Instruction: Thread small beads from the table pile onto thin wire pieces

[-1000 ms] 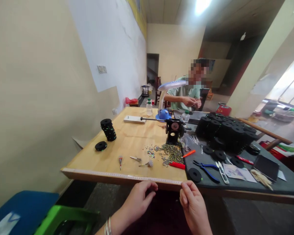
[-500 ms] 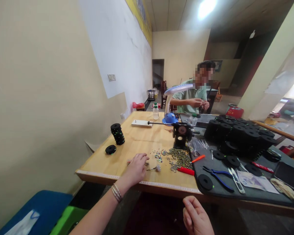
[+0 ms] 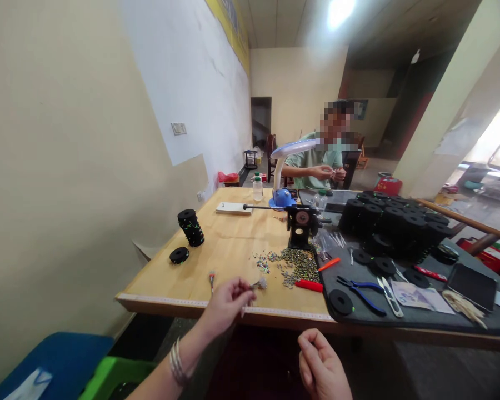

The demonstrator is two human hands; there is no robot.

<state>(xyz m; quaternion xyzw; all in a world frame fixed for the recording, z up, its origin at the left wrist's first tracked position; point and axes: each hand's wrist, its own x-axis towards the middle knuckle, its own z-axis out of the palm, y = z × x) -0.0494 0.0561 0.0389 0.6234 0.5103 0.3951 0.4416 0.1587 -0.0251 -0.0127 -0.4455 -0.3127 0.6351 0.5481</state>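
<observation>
My left hand (image 3: 232, 299), with metal bangles at its wrist, is over the front part of the wooden table (image 3: 150, 278). Its thumb and fingers are pinched, and a small pale end pokes out below them; I cannot make out what it is. Just beyond the fingertips lies a small bundle with a whitish frayed end (image 3: 259, 284), its thin stem partly hidden by the hand. A second thin bundle with a red band (image 3: 211, 280) lies left of the hand. My right hand (image 3: 323, 364) is closed in a pinch before the table edge; whatever it holds is too small to name.
Loose beads (image 3: 260, 262) and a heap of small metallic pieces (image 3: 302, 265) lie ahead. Nearby are a red-handled tool (image 3: 309, 285), pliers (image 3: 366, 297), a black hand-cranked device (image 3: 299, 225), a blue lamp (image 3: 281, 197) and black foam spools (image 3: 190, 228). A co-worker (image 3: 310, 161) sits opposite.
My left hand has drawn back from the red-banded bundle toward the table's front edge, uncovering it, and its fingers are now pinched. My right hand remains closed. The view has shifted slightly.
</observation>
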